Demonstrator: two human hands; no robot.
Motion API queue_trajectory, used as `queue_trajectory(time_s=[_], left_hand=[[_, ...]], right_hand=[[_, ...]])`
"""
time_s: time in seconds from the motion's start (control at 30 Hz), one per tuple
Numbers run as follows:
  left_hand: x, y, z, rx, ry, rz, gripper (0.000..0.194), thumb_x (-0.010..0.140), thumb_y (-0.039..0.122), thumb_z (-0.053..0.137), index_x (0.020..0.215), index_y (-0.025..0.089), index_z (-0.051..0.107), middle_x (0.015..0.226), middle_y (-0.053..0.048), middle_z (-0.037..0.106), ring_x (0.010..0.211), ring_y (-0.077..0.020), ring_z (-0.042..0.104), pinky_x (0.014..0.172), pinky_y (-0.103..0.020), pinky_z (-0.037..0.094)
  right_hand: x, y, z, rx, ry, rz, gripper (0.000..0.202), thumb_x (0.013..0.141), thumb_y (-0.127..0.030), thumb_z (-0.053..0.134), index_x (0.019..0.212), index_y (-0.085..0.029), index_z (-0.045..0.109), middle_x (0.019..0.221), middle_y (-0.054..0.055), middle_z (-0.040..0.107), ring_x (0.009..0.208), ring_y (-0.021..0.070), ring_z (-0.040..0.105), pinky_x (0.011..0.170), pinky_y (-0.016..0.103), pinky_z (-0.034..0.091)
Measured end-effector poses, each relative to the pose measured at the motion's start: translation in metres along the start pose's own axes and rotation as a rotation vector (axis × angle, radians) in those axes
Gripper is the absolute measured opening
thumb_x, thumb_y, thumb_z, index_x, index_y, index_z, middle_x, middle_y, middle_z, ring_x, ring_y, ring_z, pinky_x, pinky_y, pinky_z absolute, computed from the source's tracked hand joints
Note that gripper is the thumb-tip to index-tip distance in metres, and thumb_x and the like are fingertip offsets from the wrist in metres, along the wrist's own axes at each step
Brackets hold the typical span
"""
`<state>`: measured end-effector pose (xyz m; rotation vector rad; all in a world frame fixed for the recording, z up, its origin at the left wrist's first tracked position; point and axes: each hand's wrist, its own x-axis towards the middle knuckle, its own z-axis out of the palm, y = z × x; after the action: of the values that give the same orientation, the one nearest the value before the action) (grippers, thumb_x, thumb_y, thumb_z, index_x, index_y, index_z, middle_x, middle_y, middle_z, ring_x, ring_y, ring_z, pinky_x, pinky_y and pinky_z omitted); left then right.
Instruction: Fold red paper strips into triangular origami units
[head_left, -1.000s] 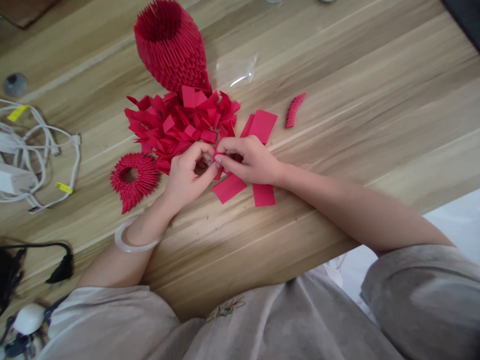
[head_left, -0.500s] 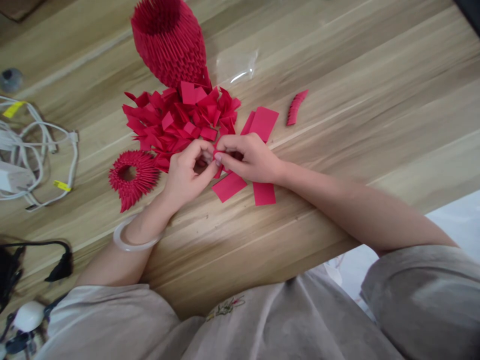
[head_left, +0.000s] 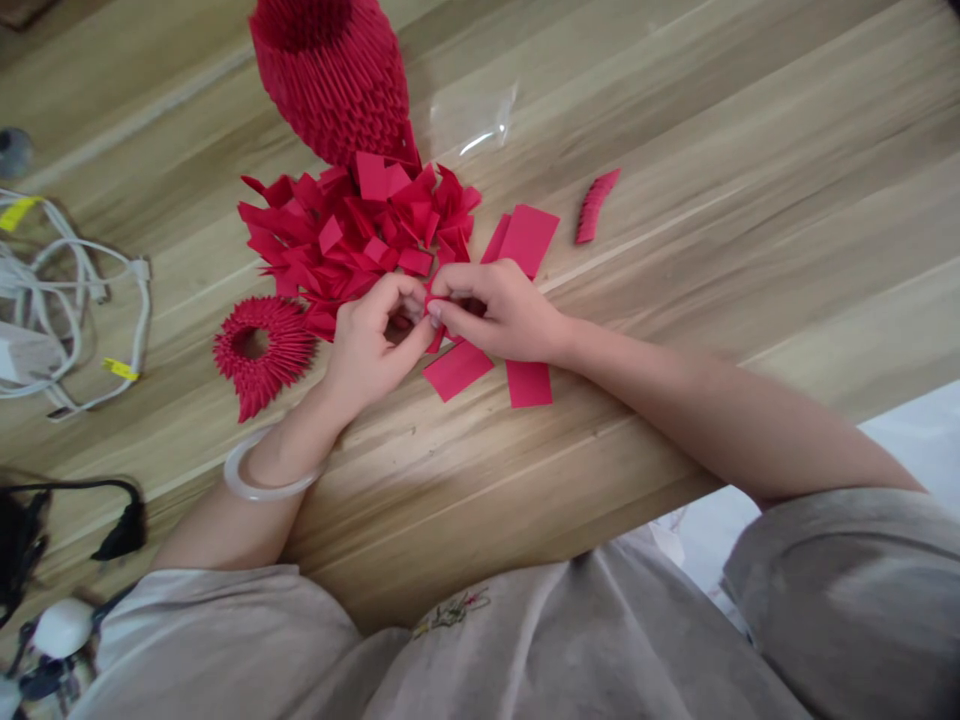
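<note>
Between the fingertips of both hands is a small piece of red paper [head_left: 430,297], mostly covered by the fingers. My left hand [head_left: 379,335] pinches it from the left. From the right, my right hand [head_left: 499,312] grips it between thumb and forefinger. Flat red paper rectangles [head_left: 530,240] lie beyond the right hand, and another red rectangle [head_left: 457,371] lies just below it. A heap of folded red paper pieces [head_left: 352,225] spreads out behind the hands. Left of the left hand sits a ring-shaped piece of red folded paper [head_left: 281,350] with a point at its lower edge.
A large red folded-paper vessel [head_left: 337,90] stands at the back. Near it lies a clear plastic bag [head_left: 472,122]. A short curved red strip of stacked pieces [head_left: 598,207] is off to the right. White cables [head_left: 82,270] and a black plug [head_left: 120,530] are at the left.
The view has shifted slightly, so the objects at the back sit a little higher and further left. Both hands keep the same pinch on the red paper.
</note>
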<state>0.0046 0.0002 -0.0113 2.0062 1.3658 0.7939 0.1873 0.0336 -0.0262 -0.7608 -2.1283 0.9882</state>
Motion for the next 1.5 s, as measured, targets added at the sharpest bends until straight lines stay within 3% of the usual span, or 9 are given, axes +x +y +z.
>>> queue_trajectory(time_s=[0.43, 1.5], left_hand=[[-0.0004, -0.0053, 0.001, -0.003, -0.004, -0.026, 0.017, 0.086, 0.037, 0.06, 0.091, 0.023, 0.054, 0.072, 0.002, 0.062, 0.063, -0.0105, 0.06, 0.059, -0.023, 0.049], [-0.0012, -0.0001, 0.0003, -0.014, -0.013, -0.069, 0.017, 0.086, 0.039, 0.06, 0.091, 0.023, 0.055, 0.074, 0.001, 0.063, 0.067, -0.0117, 0.062, 0.059, -0.025, 0.048]], right_hand=[[0.0007, -0.0052, -0.0038, -0.002, -0.008, 0.024, 0.018, 0.091, -0.022, 0.047, 0.075, -0.014, 0.053, 0.063, -0.003, 0.052, 0.06, 0.0059, 0.04, 0.058, 0.02, 0.035], [0.0, -0.0037, -0.0026, 0.03, 0.001, 0.023, 0.017, 0.091, -0.021, 0.048, 0.078, -0.012, 0.055, 0.062, -0.003, 0.049, 0.06, 0.0057, 0.039, 0.059, 0.02, 0.033]])
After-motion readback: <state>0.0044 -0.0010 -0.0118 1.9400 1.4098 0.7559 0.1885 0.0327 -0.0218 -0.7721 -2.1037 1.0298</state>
